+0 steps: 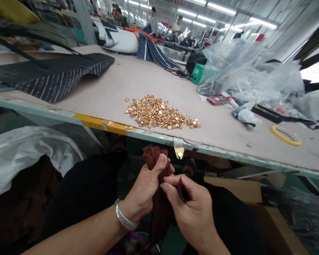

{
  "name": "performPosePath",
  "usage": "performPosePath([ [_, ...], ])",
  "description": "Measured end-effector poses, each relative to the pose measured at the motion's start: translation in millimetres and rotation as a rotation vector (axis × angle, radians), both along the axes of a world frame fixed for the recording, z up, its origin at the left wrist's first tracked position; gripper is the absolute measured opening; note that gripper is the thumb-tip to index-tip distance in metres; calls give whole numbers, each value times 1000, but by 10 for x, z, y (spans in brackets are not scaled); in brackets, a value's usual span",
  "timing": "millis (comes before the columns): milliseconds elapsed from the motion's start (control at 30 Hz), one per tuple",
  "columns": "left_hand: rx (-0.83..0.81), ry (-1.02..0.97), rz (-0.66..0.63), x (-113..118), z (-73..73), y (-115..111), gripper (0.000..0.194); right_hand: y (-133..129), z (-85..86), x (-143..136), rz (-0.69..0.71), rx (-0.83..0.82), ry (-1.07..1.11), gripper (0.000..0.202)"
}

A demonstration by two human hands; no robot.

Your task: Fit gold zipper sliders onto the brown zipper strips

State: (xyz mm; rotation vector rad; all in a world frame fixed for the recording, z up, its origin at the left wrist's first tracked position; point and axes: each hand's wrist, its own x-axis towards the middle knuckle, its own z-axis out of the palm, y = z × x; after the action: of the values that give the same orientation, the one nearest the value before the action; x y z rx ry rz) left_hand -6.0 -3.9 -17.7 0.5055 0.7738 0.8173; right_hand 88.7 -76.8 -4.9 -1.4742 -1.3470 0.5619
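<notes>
My left hand [145,186] is closed around a gathered bundle of dark brown fabric strips [155,156], held below the table's front edge. The bundle's folded ends stick up above the thumb, and its length hangs down between my knees. My right hand [192,203] pinches at the side of the same bundle, thumb and forefinger meeting close to the left fingers. A brown strip end curls out between the right fingers. On the table just beyond lies a heap of small shiny gold metal pieces [159,113]. A small yellow tab [179,152] with a gold piece on it hangs at the edge.
A black patterned sheet [61,74] lies at the left of the table. Clear plastic bags [250,71], a green box [198,73] and a yellow tape roll [285,135] are at the right. Cardboard [234,189] stands under the table. Several people are far behind.
</notes>
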Motion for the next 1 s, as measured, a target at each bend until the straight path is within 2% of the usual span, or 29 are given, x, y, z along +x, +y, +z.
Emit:
performPosePath([
  [133,133,-44,-48,-80,-58,-41,59,0,-9,-10,-25,-66,61,8],
  [200,229,-44,-57,-108,-68,-59,54,4,-7,7,-44,-137,139,14],
  [300,319,18,-86,-108,-42,-65,37,4,4,18,-34,-158,217,23],
  [400,279,-16,-69,-80,19,-36,26,-7,12,23,-1,-192,378,24],
  [533,83,-100,-32,-77,109,45,28,-14,-11,95,1,-253,598,27],
  [633,50,-61,-50,-111,147,96,31,-5,-42,175,5,-261,585,26],
  [767,121,-19,-84,-150,146,108,25,13,-51,221,20,-263,524,20],
  [900,237,39,-132,-157,139,102,17,48,-36,227,13,-167,440,12],
  [1000,251,64,-146,-147,139,113,15,64,-31,247,31,-111,342,5],
])
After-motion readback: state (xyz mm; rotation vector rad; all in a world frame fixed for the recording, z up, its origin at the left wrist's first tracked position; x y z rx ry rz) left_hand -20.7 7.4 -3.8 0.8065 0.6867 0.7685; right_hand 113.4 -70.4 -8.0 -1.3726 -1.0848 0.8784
